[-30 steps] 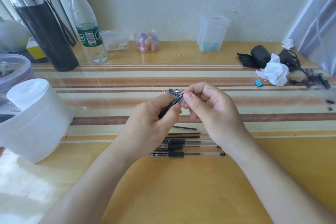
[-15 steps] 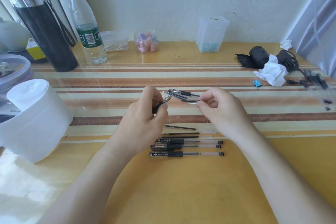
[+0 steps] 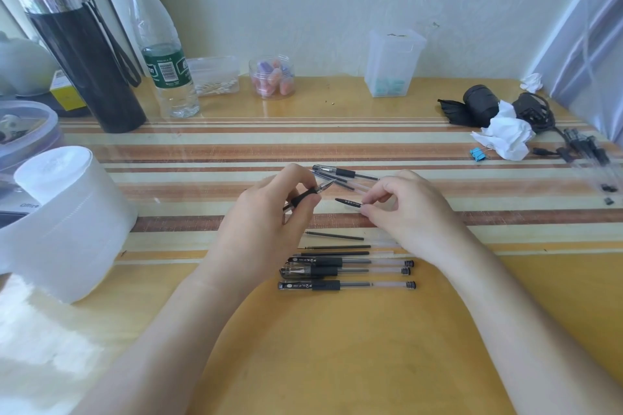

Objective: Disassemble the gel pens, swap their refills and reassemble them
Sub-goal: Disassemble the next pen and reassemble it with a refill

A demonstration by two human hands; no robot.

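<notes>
left hand (image 3: 266, 222) grips uncapped pen (image 3: 305, 195) by its black sleeve, mid-table, tip pointing far-right. right hand (image 3: 414, 209) pinches cap (image 3: 349, 202) by one end, just right of the tip. Risk: shallow pinch slips, cap drops among loose refills (image 3: 335, 236) nearer, and the refills get mixed up.

The yellow wooden table (image 3: 337, 347) carries a striped mat (image 3: 236, 152) across its middle. Three capped gel pens (image 3: 347, 271) lie in a row toward 6 o'clock, with loose refills (image 3: 333, 235) just beyond them. A black flask (image 3: 84, 54) and a water bottle (image 3: 165, 61) stand at 10 o'clock, a white roll (image 3: 64, 219) at 9 and crumpled tissue (image 3: 505, 135) at 2.
</notes>
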